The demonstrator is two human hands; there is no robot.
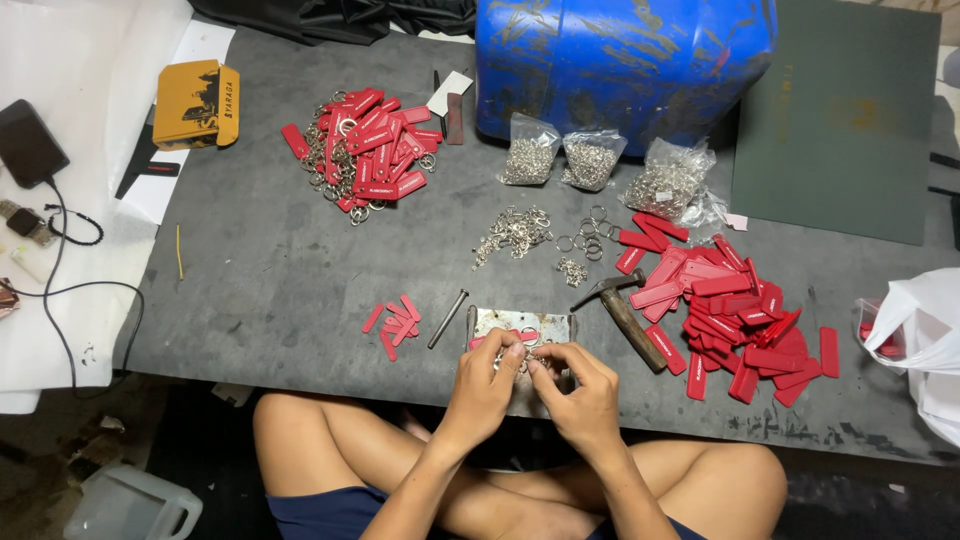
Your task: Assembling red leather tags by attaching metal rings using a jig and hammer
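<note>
Head view: dark mat (280, 270) on floor; blue drum (625, 65) behind.

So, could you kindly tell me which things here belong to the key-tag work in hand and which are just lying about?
In use:
left hand and right hand, on a small ring
metal plate
hammer
loose red tags
split rings
finished tags

Lying about:
yellow wallet
phone
blue drum
green folder

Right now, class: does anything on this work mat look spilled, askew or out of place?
Nothing looks damaged. Loose metal rings lie scattered outside their bags, and the red tags right of the hammer sprawl untidily. Both hands, left hand and right hand, pinch small metal parts over a metal plate.
</note>
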